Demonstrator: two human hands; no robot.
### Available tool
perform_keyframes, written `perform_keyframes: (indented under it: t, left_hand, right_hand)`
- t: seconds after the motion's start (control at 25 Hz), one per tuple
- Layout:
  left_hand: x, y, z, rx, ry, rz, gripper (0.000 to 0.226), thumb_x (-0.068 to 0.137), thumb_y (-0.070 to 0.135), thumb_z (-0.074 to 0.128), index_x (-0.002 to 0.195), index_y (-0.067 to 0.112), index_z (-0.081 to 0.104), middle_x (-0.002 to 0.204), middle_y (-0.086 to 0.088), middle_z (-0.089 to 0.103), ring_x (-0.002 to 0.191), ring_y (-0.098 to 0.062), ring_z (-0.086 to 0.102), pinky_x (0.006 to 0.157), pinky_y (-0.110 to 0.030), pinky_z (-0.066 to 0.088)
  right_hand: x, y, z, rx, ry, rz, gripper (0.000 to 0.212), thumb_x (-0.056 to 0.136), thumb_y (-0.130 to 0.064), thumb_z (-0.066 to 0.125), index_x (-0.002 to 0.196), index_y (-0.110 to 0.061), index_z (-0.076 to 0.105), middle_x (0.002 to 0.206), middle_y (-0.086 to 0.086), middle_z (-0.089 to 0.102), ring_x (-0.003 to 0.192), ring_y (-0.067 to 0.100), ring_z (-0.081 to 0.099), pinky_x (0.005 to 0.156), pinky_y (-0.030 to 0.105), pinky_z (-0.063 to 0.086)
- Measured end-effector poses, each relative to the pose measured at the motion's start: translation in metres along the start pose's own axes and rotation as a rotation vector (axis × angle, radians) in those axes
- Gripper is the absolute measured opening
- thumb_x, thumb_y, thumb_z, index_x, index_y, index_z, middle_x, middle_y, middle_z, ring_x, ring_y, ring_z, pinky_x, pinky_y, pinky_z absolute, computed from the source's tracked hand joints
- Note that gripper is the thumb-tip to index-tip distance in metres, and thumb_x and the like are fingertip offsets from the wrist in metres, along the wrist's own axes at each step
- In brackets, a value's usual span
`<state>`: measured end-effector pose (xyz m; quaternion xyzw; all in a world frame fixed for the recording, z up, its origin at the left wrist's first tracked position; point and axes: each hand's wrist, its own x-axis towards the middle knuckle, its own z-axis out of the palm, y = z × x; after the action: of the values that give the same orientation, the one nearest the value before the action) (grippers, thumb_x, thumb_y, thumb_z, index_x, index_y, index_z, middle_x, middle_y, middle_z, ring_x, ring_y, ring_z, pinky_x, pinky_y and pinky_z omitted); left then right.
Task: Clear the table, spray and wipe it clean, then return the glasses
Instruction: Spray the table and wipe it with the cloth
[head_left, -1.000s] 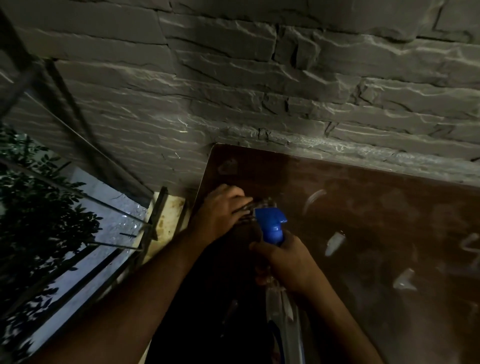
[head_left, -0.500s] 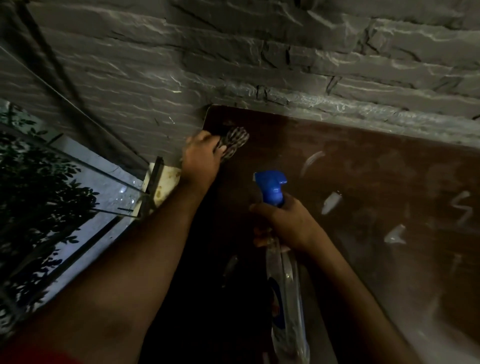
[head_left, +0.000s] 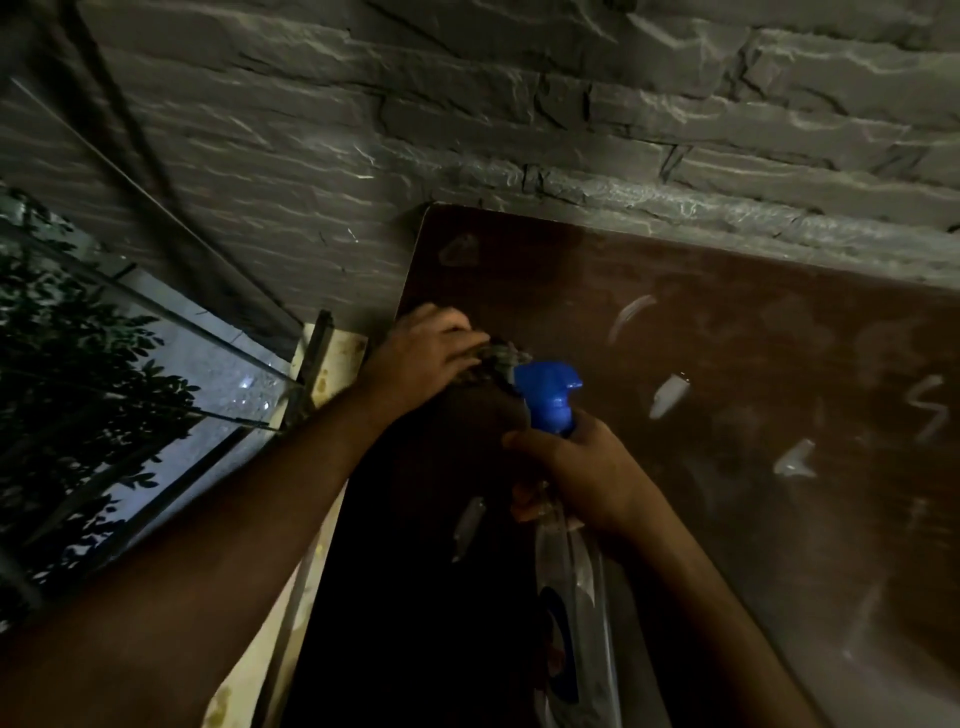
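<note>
A glossy brown table (head_left: 727, 322) stands against a grey stone wall. My left hand (head_left: 421, 358) grips a dark patterned cloth (head_left: 501, 358) and presses it on the table near its left edge. My right hand (head_left: 576, 473) holds a clear spray bottle by the neck, just below its blue trigger head (head_left: 548, 397). The bottle's body (head_left: 576, 623) hangs down toward me. The cloth lies right beside the blue head. No glasses are in view.
The stone wall (head_left: 467, 130) runs along the table's far edge. To the left are a glass railing (head_left: 156, 364) with metal bars, dark foliage (head_left: 62, 374) behind it, and a pale ledge (head_left: 332, 364) beside the table's left edge.
My left hand went with the cloth out to the table's far left corner, then came back toward me beside the spray head. The right hand keeps holding the bottle.
</note>
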<state>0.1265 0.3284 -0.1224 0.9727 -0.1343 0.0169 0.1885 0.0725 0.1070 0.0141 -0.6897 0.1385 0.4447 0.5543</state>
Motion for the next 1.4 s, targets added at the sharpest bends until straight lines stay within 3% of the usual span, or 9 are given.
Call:
perform_keyframes:
  t: [0.12,0.28,0.4,0.56,0.72,0.88,1.08,1.24,1.4]
  left_hand:
    - [0.004,-0.002,-0.010,-0.016,0.149,-0.445,0.029,0.093,0.026,0.059,0.115,0.008,0.066,0.116,-0.012,0.059,0.103,-0.031,0.053,0.086,-0.040,0.041]
    - [-0.013,0.018,0.003,0.015,0.043,0.068,0.029,0.085,0.020,0.068,0.113,0.011,0.068,0.106,-0.009,0.062,0.094,-0.029,0.054,0.077,-0.039,0.045]
    - [-0.003,0.003,-0.006,-0.050,0.147,-0.394,0.030,0.092,0.026,0.061,0.117,0.011,0.065,0.116,-0.009,0.058,0.103,-0.028,0.052,0.083,-0.038,0.044]
    - [-0.013,0.011,-0.005,-0.030,0.059,-0.045,0.030,0.087,0.022,0.067,0.115,0.010,0.068,0.108,-0.009,0.062,0.096,-0.027,0.054,0.079,-0.036,0.044]
    - [0.003,-0.002,-0.012,-0.046,0.113,-0.404,0.030,0.091,0.027,0.062,0.116,0.011,0.067,0.114,-0.009,0.059,0.105,-0.028,0.050,0.084,-0.032,0.038]
    - [-0.038,0.026,0.001,-0.047,-0.017,0.109,0.029,0.083,0.022,0.068,0.110,0.011,0.070,0.102,-0.009,0.063,0.090,-0.027,0.054,0.075,-0.038,0.048]
    - [-0.025,0.010,-0.010,0.038,0.174,-0.344,0.025,0.088,0.023,0.063,0.104,0.005,0.070,0.105,-0.015,0.064,0.091,-0.035,0.058,0.080,-0.040,0.045]
    - [-0.055,0.038,0.004,0.035,-0.040,0.068,0.032,0.088,0.025,0.062,0.118,0.016,0.066,0.110,-0.005,0.060,0.099,-0.024,0.052,0.081,-0.033,0.040]
    - [-0.051,0.045,-0.004,0.027,0.104,-0.467,0.031,0.094,0.029,0.056,0.119,0.014,0.065,0.118,-0.009,0.057,0.107,-0.027,0.049,0.088,-0.034,0.037]
  right_hand:
    - [-0.003,0.006,0.002,-0.006,-0.022,0.014,0.032,0.089,-0.021,0.066,0.118,-0.014,0.053,0.080,0.014,0.070,0.069,0.028,0.066,0.076,0.045,0.059]
    - [-0.009,0.010,0.008,-0.042,-0.004,0.005,0.028,0.089,-0.021,0.066,0.114,-0.015,0.055,0.077,0.011,0.070,0.067,0.027,0.067,0.077,0.047,0.059]
    - [-0.010,0.015,0.012,-0.076,0.029,-0.020,0.026,0.088,-0.021,0.068,0.110,-0.016,0.055,0.071,0.008,0.070,0.065,0.027,0.068,0.077,0.050,0.059]
    - [-0.014,0.021,0.019,-0.145,0.049,-0.018,0.023,0.088,-0.021,0.066,0.108,-0.013,0.057,0.067,0.009,0.070,0.062,0.029,0.068,0.077,0.050,0.058]
    - [-0.017,0.034,0.025,-0.208,0.040,-0.024,0.031,0.084,-0.028,0.067,0.111,-0.017,0.055,0.071,0.013,0.073,0.065,0.034,0.071,0.079,0.055,0.058]
    - [-0.020,0.035,0.023,-0.141,0.045,-0.062,0.025,0.087,-0.019,0.065,0.110,-0.021,0.057,0.076,0.013,0.072,0.061,0.026,0.068,0.069,0.044,0.060]
    - [-0.025,0.043,0.013,-0.139,0.017,-0.077,0.025,0.087,-0.017,0.066,0.110,-0.018,0.057,0.065,0.005,0.069,0.056,0.020,0.065,0.060,0.031,0.056]
    - [-0.040,0.051,0.002,-0.069,-0.044,-0.084,0.022,0.087,-0.012,0.065,0.107,-0.019,0.058,0.066,0.004,0.068,0.058,0.019,0.063,0.063,0.034,0.056]
    - [-0.047,0.062,-0.005,-0.117,-0.041,-0.106,0.023,0.086,-0.014,0.066,0.106,-0.021,0.057,0.062,0.004,0.066,0.059,0.024,0.064,0.067,0.043,0.058]
